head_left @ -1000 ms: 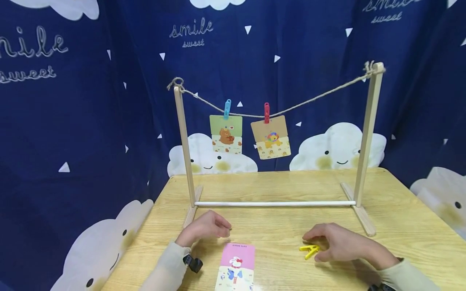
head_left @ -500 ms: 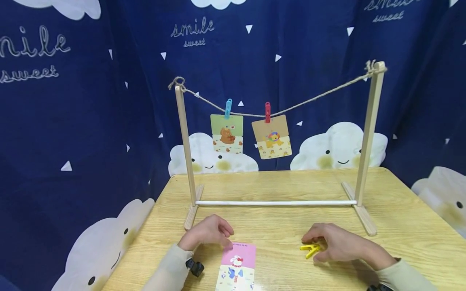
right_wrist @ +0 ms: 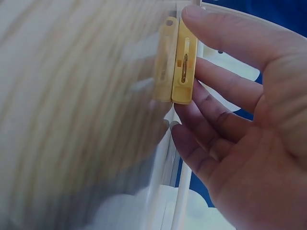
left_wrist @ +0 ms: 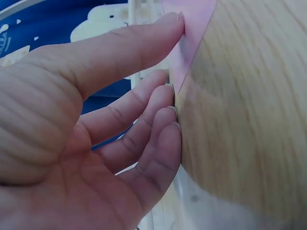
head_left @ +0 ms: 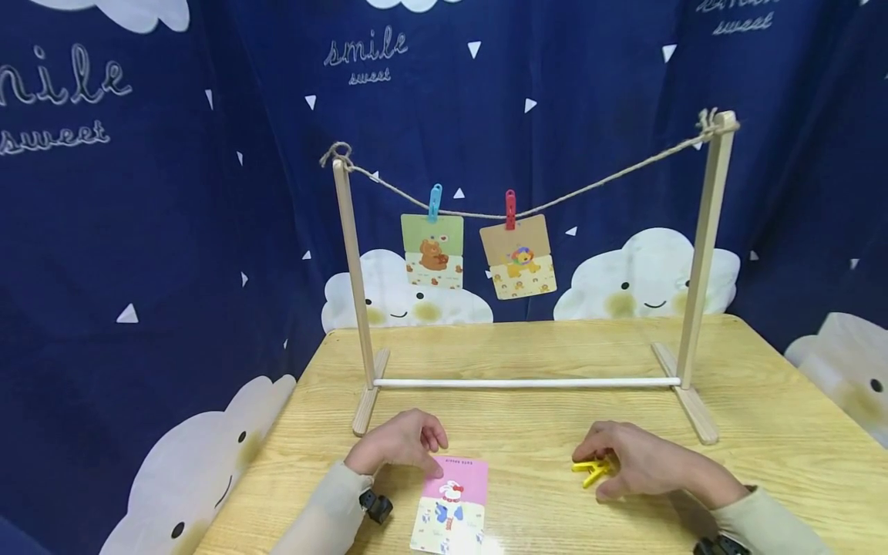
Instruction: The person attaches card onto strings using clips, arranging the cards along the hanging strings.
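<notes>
Left hand (head_left: 401, 445) slid onto the pink card's (head_left: 452, 502) top-left corner since 1 s ago, thumb and fingertips pressing it. Right hand (head_left: 634, 462) pinched the yellow clothespin (head_left: 590, 469), lying on the table (head_left: 527, 354) near the front edge.

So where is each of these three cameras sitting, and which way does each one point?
Head: worn on the head, facing forward and down over the table to the wooden stand; both hands and sleeves show.
Left wrist: at the left wrist, looking along the left hand, fingertips on the pink card.
Right wrist: at the right wrist, looking along the right hand pinching the yellow clothespin.
Shared: head and left wrist both show the card; head and right wrist the clothespin.
</notes>
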The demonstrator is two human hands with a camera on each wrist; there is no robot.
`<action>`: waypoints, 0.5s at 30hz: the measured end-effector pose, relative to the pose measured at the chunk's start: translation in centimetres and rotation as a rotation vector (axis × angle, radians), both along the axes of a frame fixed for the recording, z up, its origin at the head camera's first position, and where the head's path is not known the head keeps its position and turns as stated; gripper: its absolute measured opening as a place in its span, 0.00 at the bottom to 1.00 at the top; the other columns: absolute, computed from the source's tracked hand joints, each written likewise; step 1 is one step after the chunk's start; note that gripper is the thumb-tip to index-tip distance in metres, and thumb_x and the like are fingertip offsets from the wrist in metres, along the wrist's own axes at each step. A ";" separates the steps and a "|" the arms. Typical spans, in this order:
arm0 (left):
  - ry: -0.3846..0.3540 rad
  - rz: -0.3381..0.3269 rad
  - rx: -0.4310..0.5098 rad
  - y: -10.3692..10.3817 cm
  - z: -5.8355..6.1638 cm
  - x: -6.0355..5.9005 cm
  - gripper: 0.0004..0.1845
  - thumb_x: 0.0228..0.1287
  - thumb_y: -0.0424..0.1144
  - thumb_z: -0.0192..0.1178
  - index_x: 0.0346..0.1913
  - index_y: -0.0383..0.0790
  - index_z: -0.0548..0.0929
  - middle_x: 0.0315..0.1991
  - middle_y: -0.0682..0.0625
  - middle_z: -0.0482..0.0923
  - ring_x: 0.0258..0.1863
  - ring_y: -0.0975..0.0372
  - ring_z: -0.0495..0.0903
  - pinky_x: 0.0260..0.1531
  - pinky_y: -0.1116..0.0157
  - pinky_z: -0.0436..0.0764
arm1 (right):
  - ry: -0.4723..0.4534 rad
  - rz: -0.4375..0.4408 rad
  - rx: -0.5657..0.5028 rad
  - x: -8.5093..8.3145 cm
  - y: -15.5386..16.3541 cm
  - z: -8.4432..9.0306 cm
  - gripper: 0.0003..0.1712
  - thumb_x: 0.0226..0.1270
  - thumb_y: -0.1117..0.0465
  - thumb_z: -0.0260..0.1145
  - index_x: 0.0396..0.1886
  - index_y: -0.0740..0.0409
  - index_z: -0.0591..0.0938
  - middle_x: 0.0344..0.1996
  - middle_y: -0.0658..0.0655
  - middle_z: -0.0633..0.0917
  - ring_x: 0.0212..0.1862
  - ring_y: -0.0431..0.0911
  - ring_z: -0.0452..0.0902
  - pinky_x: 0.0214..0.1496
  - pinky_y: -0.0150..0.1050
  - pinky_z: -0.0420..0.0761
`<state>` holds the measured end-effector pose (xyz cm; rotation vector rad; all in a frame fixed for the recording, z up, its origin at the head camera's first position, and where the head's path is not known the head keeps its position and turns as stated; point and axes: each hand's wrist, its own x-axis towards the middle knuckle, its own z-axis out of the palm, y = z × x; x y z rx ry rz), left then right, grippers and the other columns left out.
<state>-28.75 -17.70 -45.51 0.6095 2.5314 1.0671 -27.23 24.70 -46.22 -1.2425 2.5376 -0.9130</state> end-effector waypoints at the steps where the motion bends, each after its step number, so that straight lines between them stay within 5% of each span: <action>1: 0.002 0.003 0.002 0.0 0.0 0.0 0.18 0.42 0.26 0.82 0.38 0.39 0.87 0.32 0.44 0.82 0.31 0.62 0.77 0.33 0.69 0.77 | -0.003 -0.003 0.001 0.0 0.0 0.0 0.25 0.56 0.50 0.82 0.54 0.49 0.87 0.45 0.44 0.84 0.45 0.36 0.78 0.46 0.35 0.81; 15: 0.015 0.030 -0.019 0.1 -0.2 0.0 0.13 0.46 0.27 0.81 0.33 0.41 0.88 0.30 0.48 0.82 0.30 0.63 0.77 0.33 0.68 0.76 | -0.014 0.015 -0.039 -0.4 -0.1 -0.4 0.20 0.58 0.54 0.81 0.50 0.47 0.87 0.41 0.44 0.83 0.40 0.36 0.77 0.39 0.34 0.80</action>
